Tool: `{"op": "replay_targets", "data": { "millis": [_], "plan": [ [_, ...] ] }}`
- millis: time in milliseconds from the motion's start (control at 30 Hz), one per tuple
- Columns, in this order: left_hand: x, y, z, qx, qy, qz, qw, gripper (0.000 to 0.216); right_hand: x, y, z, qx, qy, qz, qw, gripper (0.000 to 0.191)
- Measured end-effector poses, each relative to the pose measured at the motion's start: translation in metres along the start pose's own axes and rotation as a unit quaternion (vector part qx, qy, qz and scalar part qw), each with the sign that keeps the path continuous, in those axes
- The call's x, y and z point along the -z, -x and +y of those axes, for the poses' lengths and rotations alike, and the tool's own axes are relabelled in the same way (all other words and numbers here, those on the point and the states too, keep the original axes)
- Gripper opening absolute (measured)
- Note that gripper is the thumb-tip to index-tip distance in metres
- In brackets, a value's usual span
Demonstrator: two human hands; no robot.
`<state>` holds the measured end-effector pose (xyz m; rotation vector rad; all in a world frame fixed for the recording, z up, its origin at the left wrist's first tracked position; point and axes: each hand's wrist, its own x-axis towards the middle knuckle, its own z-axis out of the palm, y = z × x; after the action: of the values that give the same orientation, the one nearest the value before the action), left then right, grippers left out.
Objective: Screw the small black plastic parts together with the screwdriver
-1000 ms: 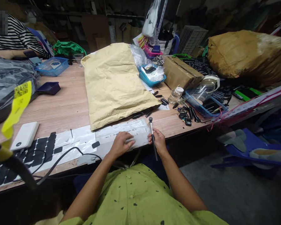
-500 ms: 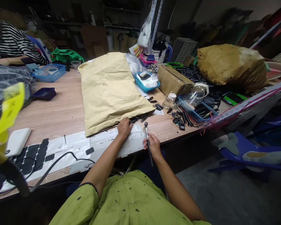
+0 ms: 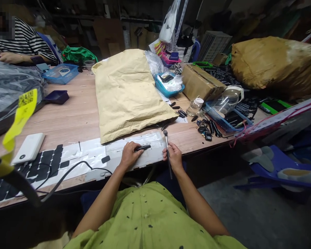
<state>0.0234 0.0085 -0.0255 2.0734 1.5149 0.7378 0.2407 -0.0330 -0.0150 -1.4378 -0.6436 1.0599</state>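
My left hand [image 3: 129, 155] rests on a white plastic sheet [image 3: 114, 152] at the table's near edge, its fingers pinching a slim black strip [image 3: 143, 147] that lies across the sheet. Just to the right, my right hand [image 3: 174, 156] is closed round a thin metal rod [image 3: 167, 145] with a round head, held upright and tilted toward me. Several similar black pieces [image 3: 180, 112] lie beyond, near the corner of a large tan paper sack [image 3: 126, 93].
A cardboard box [image 3: 199, 81], blue baskets [image 3: 223, 119] and a plastic jar [image 3: 195, 105] crowd the right. Black key sheets [image 3: 38, 166], a white power bank [image 3: 28, 148] and a black cable [image 3: 67, 174] lie left. A person in a striped shirt [image 3: 23, 41] sits far left.
My left hand reached forward to the black pieces by the sack, then came back onto the white sheet with a black strip. The right hand kept the rod.
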Motion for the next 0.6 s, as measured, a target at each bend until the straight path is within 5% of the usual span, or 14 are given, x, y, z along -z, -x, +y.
{"op": "replay_targets", "data": {
  "millis": [233, 600],
  "plan": [
    [-0.005, -0.003, 0.002, -0.007, 0.002, -0.001, 1.000, 0.012, 0.006, 0.015, 0.007, 0.080, 0.084, -0.015, 0.993, 0.054],
    [-0.006, -0.003, 0.011, -0.006, -0.010, -0.009, 1.000, 0.018, 0.012, 0.043, 0.007, 0.269, 0.270, -0.084, 0.921, 0.033]
  ]
}}
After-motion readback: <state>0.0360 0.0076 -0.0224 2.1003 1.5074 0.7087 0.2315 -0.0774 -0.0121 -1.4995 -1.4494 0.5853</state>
